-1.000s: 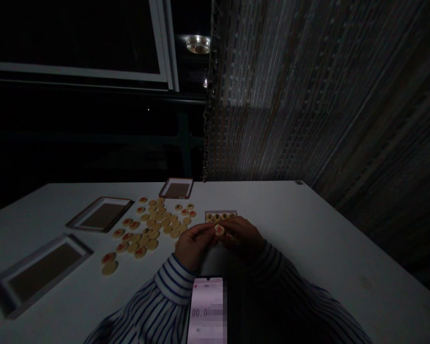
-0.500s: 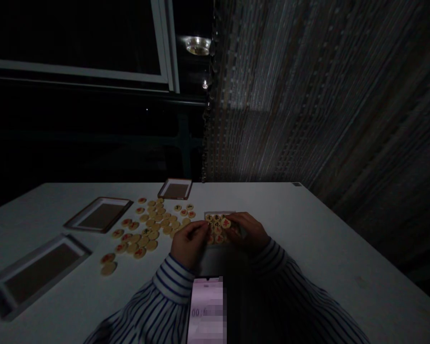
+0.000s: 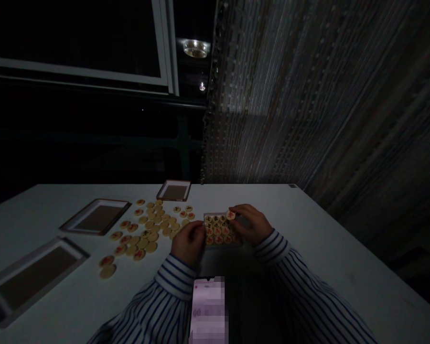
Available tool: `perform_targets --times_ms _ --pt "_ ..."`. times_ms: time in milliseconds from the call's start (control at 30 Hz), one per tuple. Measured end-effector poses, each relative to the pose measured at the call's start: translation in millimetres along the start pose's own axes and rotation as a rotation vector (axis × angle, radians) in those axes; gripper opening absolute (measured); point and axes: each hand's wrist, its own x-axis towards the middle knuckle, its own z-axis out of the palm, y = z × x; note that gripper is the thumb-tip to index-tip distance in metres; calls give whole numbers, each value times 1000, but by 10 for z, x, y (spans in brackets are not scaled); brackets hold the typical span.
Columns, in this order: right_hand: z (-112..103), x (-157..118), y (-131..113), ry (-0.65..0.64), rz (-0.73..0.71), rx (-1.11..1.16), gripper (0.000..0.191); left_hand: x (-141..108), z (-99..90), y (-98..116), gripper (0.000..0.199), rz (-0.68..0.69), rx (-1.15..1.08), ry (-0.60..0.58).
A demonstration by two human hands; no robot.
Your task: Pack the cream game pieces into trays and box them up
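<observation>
A small shallow box (image 3: 222,246) stands on the table in front of me, with rows of round xiangqi pieces (image 3: 218,231) in it, black characters at the back and red ones nearer me. At the box's left side, my left hand (image 3: 188,242) is closed, its fingertips pinching the rim. My right hand (image 3: 253,223) pinches a xiangqi piece with a red character (image 3: 231,215) above the box's back right corner. Its palm side hides part of the box's right end. To the left lie many loose xiangqi pieces (image 3: 151,236), some face down, some showing red or black characters.
Three shallow trays or lids, one near left (image 3: 62,241), one farther back (image 3: 120,204) and one small at the back (image 3: 179,182), lie on the white table (image 3: 308,267). A lit phone (image 3: 207,310) is below my wrists. A bead curtain (image 3: 258,119) hangs behind the table.
My right hand has lifted the red-marked piece up and slightly right, uncovering more of the pieces in the box. My left hand stays at the box's left side. The view has shifted slightly.
</observation>
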Motion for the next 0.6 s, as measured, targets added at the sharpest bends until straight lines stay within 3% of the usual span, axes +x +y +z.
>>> perform_targets --times_ms 300,600 --pt "-128 244 87 -233 12 -96 29 8 33 -108 26 52 90 -28" --pt "-126 380 199 -397 73 -188 32 8 45 -187 24 46 96 -46"
